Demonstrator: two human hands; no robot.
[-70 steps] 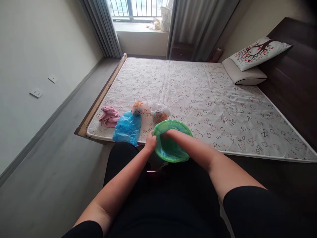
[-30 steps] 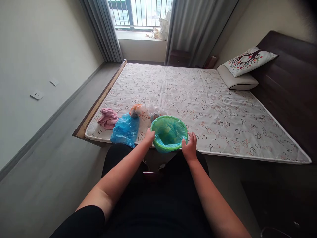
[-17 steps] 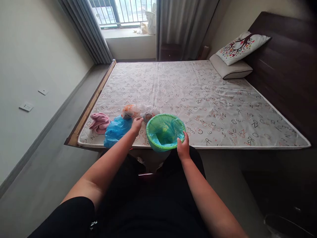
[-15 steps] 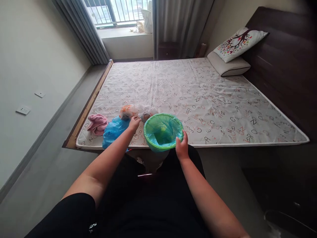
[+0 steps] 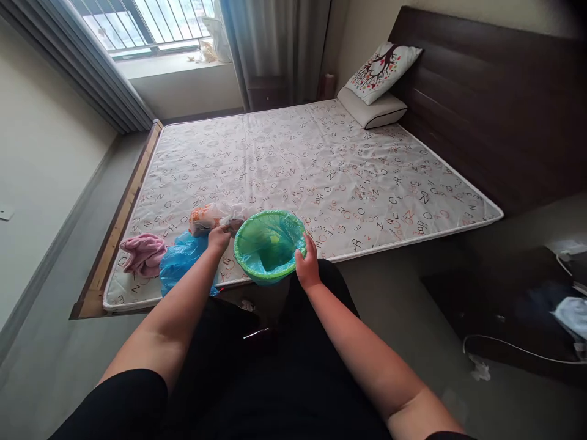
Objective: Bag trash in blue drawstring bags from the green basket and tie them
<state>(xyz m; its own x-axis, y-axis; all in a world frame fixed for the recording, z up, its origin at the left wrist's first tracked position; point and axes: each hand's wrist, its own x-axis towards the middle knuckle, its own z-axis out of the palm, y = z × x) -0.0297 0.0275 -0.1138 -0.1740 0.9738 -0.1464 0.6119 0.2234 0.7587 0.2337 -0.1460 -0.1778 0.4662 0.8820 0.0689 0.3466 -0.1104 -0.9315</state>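
Note:
My right hand (image 5: 308, 264) grips the right rim of a green trash bin (image 5: 247, 269), thumb outside and fingers at the edge. A thin blue-green plastic liner covers the bin's inside and folds over its rim. My left hand (image 5: 219, 238) is closed at the near side of a white plastic bag with orange print (image 5: 205, 217), its fingers pinching the bag. Under my left forearm lies a crumpled blue plastic bag (image 5: 183, 260). A folded pink cloth (image 5: 143, 254) is left of it on the mattress.
The bare letter-print mattress (image 5: 284, 159) lies on a wooden bed frame (image 5: 98, 272). Two pillows (image 5: 378, 73) rest by the dark headboard (image 5: 477, 98). At the right, a white cable (image 5: 513, 345) hangs by a dark cabinet. Grey curtains (image 5: 284, 43) flank the window.
The view has turned to the right, bringing the cabinet and cable more into sight. Both hands keep about the same place beside the bin and the white bag.

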